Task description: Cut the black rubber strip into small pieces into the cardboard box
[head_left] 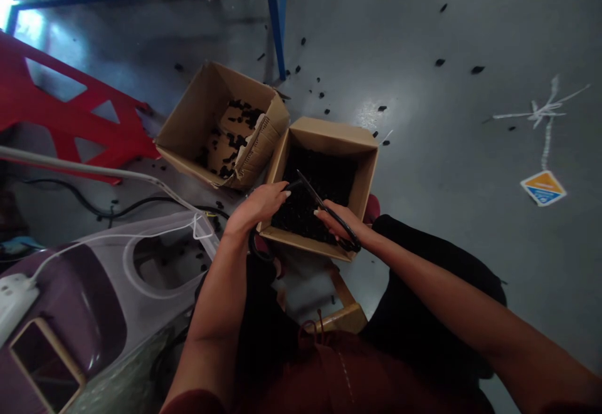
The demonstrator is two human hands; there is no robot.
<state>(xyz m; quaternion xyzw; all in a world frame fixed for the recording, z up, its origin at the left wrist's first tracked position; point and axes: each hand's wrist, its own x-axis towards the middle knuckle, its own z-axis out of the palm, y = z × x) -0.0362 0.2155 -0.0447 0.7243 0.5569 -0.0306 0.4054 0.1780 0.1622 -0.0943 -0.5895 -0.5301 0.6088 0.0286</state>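
My right hand [339, 218] is closed around a pair of black-handled scissors [314, 193], whose blades point up and left over a cardboard box [332, 130]. Small black pieces [324, 166] fill the bottom of that box. At the box's left edge, my left hand [269, 202] pinches a dark strip-like piece [294, 185], its end close to the scissor blades. Whether the blades touch it I cannot tell. Below the left wrist hangs a black loop [258, 251]; its link to the held piece is hidden.
A second cardboard box [185, 128] with scattered black bits stands up and left. Left are a red frame [94, 128], a grey plastic stool [164, 238] and a phone [47, 364]. A blue metal frame [273, 12] stands behind. Black scraps and a tag [544, 188] lie on the floor.
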